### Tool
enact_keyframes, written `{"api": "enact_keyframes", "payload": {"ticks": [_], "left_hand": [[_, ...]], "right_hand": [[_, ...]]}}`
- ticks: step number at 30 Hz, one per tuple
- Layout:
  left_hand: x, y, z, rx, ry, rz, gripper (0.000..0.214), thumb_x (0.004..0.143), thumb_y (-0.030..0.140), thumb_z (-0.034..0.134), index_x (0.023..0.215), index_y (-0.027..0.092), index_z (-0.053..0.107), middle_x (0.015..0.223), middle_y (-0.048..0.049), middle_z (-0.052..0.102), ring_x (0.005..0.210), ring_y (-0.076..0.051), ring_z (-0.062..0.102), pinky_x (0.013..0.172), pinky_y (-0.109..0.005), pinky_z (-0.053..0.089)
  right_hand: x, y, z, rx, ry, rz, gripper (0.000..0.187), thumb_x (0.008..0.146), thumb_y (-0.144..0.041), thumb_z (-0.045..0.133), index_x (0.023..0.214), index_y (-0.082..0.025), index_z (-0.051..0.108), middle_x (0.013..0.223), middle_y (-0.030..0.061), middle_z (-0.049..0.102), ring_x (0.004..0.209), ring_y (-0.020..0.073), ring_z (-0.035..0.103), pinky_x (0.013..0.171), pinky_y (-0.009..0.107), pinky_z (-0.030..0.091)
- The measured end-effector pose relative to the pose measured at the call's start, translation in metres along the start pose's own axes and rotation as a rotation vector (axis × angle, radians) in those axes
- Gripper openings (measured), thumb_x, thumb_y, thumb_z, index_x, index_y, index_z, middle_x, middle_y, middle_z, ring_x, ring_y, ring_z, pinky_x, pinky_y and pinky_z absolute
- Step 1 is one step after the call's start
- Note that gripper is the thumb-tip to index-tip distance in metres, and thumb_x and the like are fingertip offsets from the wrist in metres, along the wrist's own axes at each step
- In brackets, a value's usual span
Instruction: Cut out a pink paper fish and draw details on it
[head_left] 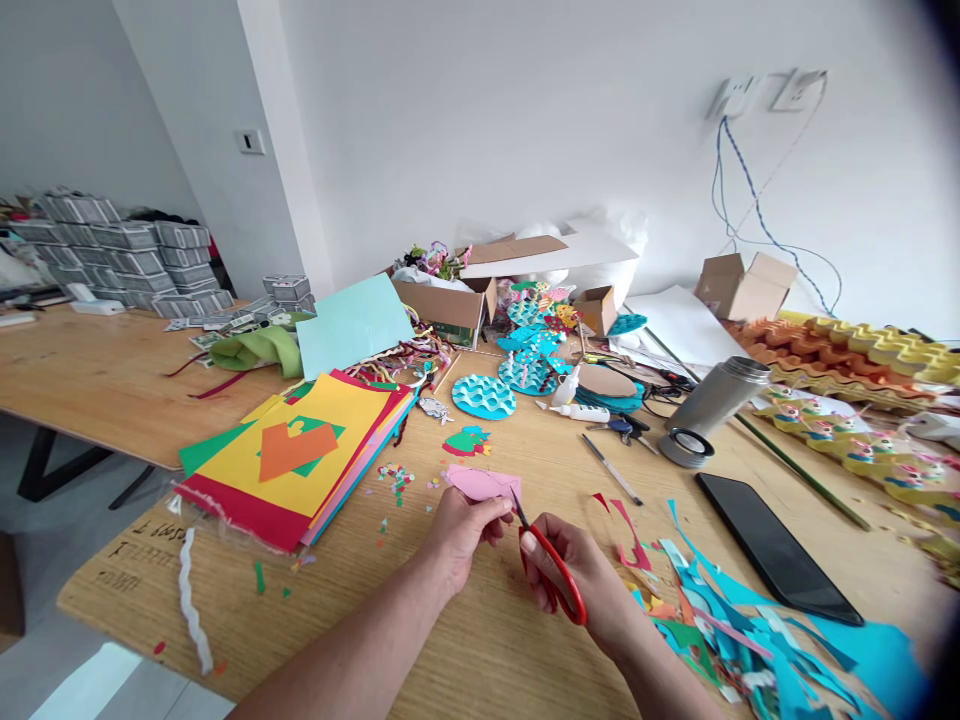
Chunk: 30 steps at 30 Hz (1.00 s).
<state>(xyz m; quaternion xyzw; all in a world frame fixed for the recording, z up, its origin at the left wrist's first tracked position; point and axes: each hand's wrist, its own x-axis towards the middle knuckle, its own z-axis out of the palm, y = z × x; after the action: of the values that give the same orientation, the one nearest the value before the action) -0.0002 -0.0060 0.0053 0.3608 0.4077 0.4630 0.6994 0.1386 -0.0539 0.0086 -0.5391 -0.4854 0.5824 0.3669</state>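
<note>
My left hand [466, 535] pinches a piece of pink paper [480, 482] by its near edge, just above the table. In my right hand [570, 555] is a pair of scissors [562, 575] with red handles, fingers wrapped round the loops. The blades point up and left and meet the right end of the paper, close to my left fingertips. Beyond the paper lies a green and red paper fish-like cutout [466, 441]. Small confetti bits [397, 478] are scattered to the left of it.
Coloured paper sheets [300, 450] are stacked at left. Blue paper scraps [750, 630], a black phone [776, 545], a pen [611, 468] and a steel flask [716, 400] lie or stand at right. Blue wavy ovals [484, 397] and glue bottles [581, 412] are farther back.
</note>
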Motion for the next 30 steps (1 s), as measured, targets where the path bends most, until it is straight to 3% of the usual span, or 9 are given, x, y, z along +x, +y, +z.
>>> {"api": "enact_keyframes", "payload": {"ticks": [30], "left_hand": [[0.0017,0.0014,-0.0035,0.045,-0.037,-0.004,0.020,0.058,0.032,0.073,0.061,0.013,0.065,0.057,-0.0021,0.061,0.046,-0.008,0.046,0.047,-0.021,0.031]], "right_hand": [[-0.0013,-0.0018,-0.0001,-0.003,-0.008,0.000,0.052,0.066,-0.068,0.066,0.069,-0.021,0.043,0.045,-0.0058,0.052,0.036,0.0083,0.044,0.038,0.021,0.030]]}}
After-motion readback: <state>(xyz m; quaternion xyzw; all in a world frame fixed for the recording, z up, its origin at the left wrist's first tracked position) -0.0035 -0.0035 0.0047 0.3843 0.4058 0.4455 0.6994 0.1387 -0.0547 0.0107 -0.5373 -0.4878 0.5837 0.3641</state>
